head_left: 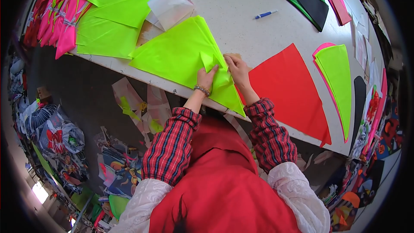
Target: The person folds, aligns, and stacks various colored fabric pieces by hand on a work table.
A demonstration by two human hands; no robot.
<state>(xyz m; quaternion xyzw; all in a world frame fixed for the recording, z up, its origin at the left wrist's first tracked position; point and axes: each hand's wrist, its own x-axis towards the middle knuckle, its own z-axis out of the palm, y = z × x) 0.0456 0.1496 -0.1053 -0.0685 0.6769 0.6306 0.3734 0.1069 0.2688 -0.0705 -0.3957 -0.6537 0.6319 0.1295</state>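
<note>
A stack of neon yellow-green fabric pieces (pixel 172 51) lies at the front edge of the white table, its right side lifted and creased. My left hand (pixel 207 79), with a beaded bracelet at the wrist, grips a raised fold of this fabric between thumb and fingers. Just to its right, my right hand (pixel 237 70) is closed in a pinch at the stack's right edge; the fabric there is partly hidden by the fingers. Red fabric (pixel 286 90) lies flat beside my right forearm.
On the white table (pixel 224 13) are more yellow-green fabric (pixel 116 21), pink bundles (pixel 64 13), translucent sheets (pixel 170 6), a blue pen (pixel 265 14), green and black pieces (pixel 302 0) and a yellow-green-and-pink stack (pixel 336 77). Scraps and bags (pixel 64 133) lie below left.
</note>
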